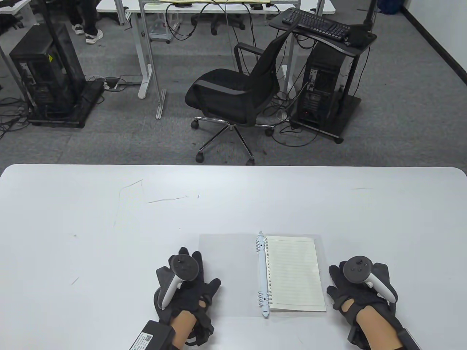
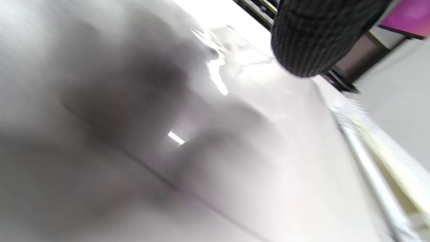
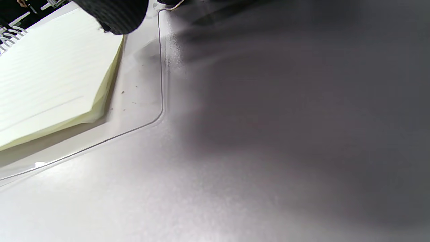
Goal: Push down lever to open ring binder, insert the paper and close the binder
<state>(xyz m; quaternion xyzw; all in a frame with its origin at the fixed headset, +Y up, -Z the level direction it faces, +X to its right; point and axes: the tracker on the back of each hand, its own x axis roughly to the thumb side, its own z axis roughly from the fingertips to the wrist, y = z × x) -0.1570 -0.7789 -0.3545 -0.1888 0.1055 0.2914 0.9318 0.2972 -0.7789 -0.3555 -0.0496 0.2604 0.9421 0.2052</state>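
A ring binder with clear covers lies open and flat near the table's front edge. Its white ring spine (image 1: pixel 262 273) runs front to back, with a small lever tab (image 1: pixel 260 233) at the far end. A stack of lined paper (image 1: pixel 295 274) lies on the right cover, its punched edge at the rings. My left hand (image 1: pixel 204 288) rests flat with spread fingers at the left cover's (image 1: pixel 230 269) outer edge. My right hand (image 1: pixel 346 288) rests on the table just right of the binder, holding nothing. In the right wrist view a fingertip (image 3: pixel 114 13) hangs over the paper's (image 3: pixel 50 77) corner.
The white table (image 1: pixel 109 218) stretches wide to the left and behind the binder. An office chair (image 1: pixel 237 94) and computer towers stand on the floor beyond the far edge. The left wrist view is blurred, showing one fingertip (image 2: pixel 309 37) above the glossy cover.
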